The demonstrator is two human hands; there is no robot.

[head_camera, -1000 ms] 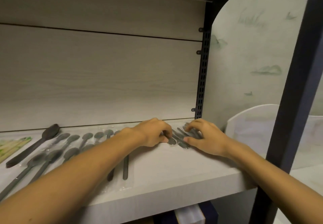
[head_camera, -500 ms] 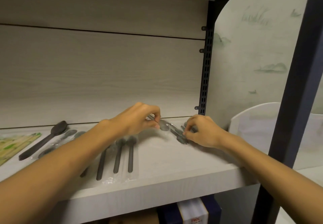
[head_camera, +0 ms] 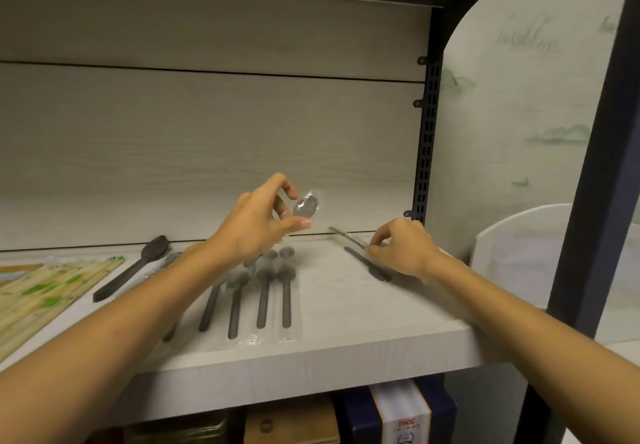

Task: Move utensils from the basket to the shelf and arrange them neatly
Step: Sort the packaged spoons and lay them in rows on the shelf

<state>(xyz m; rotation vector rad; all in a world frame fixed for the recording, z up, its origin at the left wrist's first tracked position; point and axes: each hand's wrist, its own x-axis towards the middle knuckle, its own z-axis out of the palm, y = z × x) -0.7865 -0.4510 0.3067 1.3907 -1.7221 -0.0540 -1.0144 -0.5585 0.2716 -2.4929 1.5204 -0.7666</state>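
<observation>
Sorting step: left hand (head_camera: pixel 258 223) pinches a wrapped spoon (head_camera: pixel 305 206) aloft, right hand (head_camera: pixel 403 253) grips the loose spoons (head_camera: pixel 367 263) (back-right shelf (head_camera: pixel 346 343) corner); next, lay it beside the row (head_camera: pixel 256 291).

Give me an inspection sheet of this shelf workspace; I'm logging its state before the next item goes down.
Surface: pale wood-grain shelf, bare between the row and the right hand.
Job's things: wrapped spoons in a row, handles toward the edge; lifted wrapped spoon; loose wrapped spoons at right.
Clutter: chopstick packets and unwrapped dark spoon at left.
Hands: left hand pinches the lifted spoon; right hand, fingers curled, holds the loose ones.
Cables: nothing seen.
Surroundings: white basket at right; boxes below.
</observation>
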